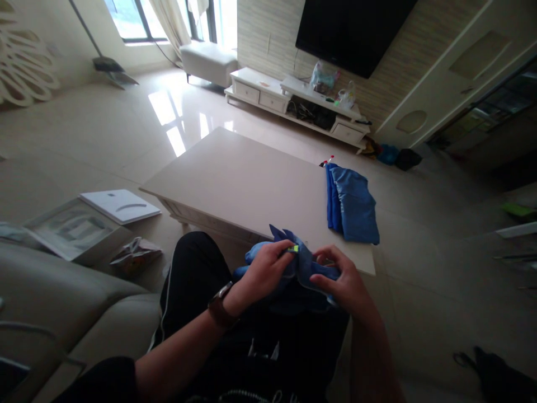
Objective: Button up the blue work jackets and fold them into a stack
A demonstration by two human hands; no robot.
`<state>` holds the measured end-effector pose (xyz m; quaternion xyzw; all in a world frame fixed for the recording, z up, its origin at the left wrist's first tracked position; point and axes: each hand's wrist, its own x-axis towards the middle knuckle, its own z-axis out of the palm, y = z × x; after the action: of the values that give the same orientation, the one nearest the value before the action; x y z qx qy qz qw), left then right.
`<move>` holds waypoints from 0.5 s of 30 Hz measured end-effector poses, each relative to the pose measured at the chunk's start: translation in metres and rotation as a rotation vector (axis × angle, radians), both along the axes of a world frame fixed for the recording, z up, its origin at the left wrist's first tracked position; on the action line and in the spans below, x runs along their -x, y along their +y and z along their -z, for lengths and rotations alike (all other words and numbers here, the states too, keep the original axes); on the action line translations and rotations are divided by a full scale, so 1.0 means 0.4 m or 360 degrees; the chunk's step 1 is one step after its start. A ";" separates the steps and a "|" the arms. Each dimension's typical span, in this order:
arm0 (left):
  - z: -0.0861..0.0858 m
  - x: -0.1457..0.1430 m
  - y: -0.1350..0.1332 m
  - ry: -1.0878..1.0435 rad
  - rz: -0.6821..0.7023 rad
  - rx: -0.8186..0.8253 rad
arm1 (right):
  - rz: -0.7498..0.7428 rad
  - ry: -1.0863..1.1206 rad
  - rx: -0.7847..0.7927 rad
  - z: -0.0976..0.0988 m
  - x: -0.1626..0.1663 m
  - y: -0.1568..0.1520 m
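Observation:
A blue cloth garment (305,266) lies bunched over my lap, near the front edge of the table. My left hand (268,266), with a brown-strapped watch on the wrist, is closed on the cloth. At its fingertips shows a small bright yellow-green item (296,248), too small to name. My right hand (342,277) grips the garment's right side, thumb and fingers bent around the fabric. Folded blue clothes (356,204) rest on the table's right end, beyond my right hand.
The pale table (251,179) stands before my knees. To the left, a white box (121,205) and a crumpled bag (136,256) sit beside the grey sofa (67,285). A low TV cabinet (272,101) lines the far wall. A dark object (499,372) lies at lower right.

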<state>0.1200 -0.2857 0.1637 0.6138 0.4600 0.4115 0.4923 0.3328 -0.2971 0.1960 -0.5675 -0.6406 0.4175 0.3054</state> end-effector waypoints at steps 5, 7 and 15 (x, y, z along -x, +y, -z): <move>-0.022 0.012 -0.007 0.0086 0.0006 -0.0044 | 0.0010 -0.0046 -0.0117 -0.009 0.073 0.003; -0.021 0.024 -0.005 0.0035 0.0051 -0.0007 | -0.0012 -0.0023 -0.0105 -0.017 0.085 0.003; -0.007 0.041 0.007 -0.0207 0.0174 0.0409 | -0.0050 -0.0181 -0.0185 -0.024 0.088 -0.012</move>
<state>0.1037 -0.2827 0.1666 0.5419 0.4419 0.3608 0.6172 0.2975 -0.3021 0.2058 -0.5614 -0.6890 0.3513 0.2944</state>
